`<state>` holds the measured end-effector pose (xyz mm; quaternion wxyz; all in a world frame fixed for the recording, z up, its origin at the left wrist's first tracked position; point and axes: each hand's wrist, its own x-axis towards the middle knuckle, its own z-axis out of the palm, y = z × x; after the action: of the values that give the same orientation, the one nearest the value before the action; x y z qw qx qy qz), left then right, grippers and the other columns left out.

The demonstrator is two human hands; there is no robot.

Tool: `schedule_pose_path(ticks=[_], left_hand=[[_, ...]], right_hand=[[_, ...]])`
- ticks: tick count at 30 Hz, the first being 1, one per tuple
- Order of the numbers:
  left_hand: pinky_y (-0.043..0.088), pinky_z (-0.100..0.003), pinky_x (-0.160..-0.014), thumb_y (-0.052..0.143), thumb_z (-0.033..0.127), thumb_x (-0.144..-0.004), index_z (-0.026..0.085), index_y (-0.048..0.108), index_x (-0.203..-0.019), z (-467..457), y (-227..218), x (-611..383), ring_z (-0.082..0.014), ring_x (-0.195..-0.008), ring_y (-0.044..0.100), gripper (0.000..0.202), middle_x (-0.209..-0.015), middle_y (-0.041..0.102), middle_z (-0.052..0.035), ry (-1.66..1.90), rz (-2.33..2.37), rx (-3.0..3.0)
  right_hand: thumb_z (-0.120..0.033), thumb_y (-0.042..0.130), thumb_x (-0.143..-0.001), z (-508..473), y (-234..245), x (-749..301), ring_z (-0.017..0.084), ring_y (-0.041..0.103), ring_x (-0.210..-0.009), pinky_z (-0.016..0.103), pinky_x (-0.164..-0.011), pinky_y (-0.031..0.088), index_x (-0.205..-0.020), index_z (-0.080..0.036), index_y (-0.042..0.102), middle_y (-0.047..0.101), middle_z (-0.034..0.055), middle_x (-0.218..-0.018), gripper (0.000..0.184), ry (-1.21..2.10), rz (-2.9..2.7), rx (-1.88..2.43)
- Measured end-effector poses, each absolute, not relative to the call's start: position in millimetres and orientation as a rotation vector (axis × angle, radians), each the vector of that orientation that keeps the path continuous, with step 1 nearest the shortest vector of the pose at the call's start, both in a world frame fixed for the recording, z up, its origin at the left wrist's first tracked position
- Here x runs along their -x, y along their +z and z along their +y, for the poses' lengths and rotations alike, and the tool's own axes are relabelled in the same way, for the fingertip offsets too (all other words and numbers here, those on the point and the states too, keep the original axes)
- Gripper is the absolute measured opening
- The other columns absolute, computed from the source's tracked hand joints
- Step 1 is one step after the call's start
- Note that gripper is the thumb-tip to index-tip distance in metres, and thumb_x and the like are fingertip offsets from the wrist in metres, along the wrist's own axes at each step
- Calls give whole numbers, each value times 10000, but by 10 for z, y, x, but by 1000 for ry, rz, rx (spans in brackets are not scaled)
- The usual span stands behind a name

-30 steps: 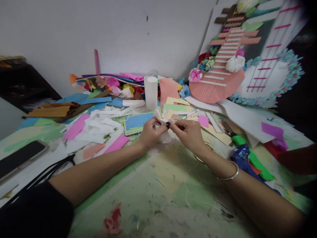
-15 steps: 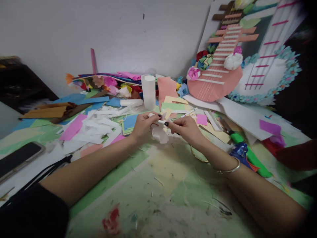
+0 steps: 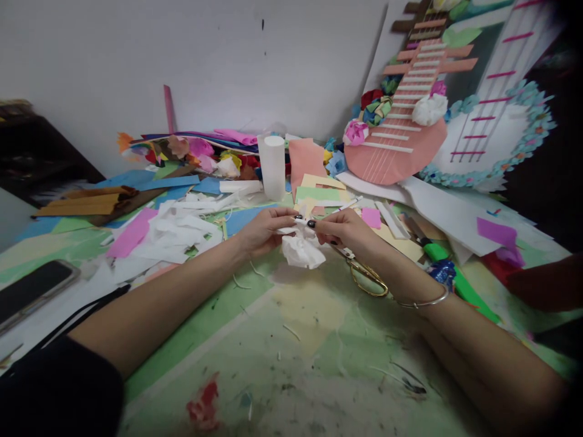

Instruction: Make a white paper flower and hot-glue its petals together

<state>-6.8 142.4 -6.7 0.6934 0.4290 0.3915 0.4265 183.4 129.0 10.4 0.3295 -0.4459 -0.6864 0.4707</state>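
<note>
A person's two bare hands meet above the middle of a paint-stained green table [image 3: 255, 370], pinching a ruffled piece of white paper [image 3: 303, 250] between them. The left hand [image 3: 266, 230] presses thumb against forefinger on the upper edge of the paper, with no visible gap; the right hand [image 3: 344, 230] grips the same edge just beside it, thumb and fingertip likewise drawn together. The paper's crinkled lower part hangs below the fingers. Gold-handled scissors [image 3: 370, 280] show beneath the right hand and wrist; whether the lower fingers touch them cannot be told. A silver bangle [image 3: 426, 301] circles the right forearm. Beyond the hands stands an upright white roll [image 3: 273, 173], near a sheet of salmon paper [image 3: 306, 161]. To the left lie a heap of white paper strips [image 3: 180, 229], a strip of pink paper [image 3: 133, 233] and a smartphone [image 3: 34, 291]. At right, a green-handled tool [image 3: 473, 294] rests near the forearm, while a salmon paper stringed instrument [image 3: 401, 158], trimmed with paper flowers, leans toward the back wall [image 3: 136, 60].
</note>
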Motion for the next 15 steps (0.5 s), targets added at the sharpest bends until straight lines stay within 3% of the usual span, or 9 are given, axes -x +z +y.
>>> schedule_pose_path(ticks=[6, 15], left_hand=[[449, -230, -579, 734, 168, -614, 118, 681, -764, 1439, -83, 55, -99, -587, 588, 167, -720, 661, -38, 941, 912, -965], [362, -197, -455, 729, 154, -604, 107, 695, -711, 1484, -132, 106, -61, -459, 469, 121, -582, 595, -25, 798, 966, -1024]], right_hand=[[-354, 602, -784, 1288, 111, -1831, 54, 304, -449, 262, -476, 216, -488, -156, 574, 438, -38, -458, 357, 1203, -1828, 1154], [-409, 621, -780, 1328, 74, -1857, 52, 289, -440, 264, -474, 197, -500, -151, 579, 408, -44, -431, 383, 1174, -1912, 1150]])
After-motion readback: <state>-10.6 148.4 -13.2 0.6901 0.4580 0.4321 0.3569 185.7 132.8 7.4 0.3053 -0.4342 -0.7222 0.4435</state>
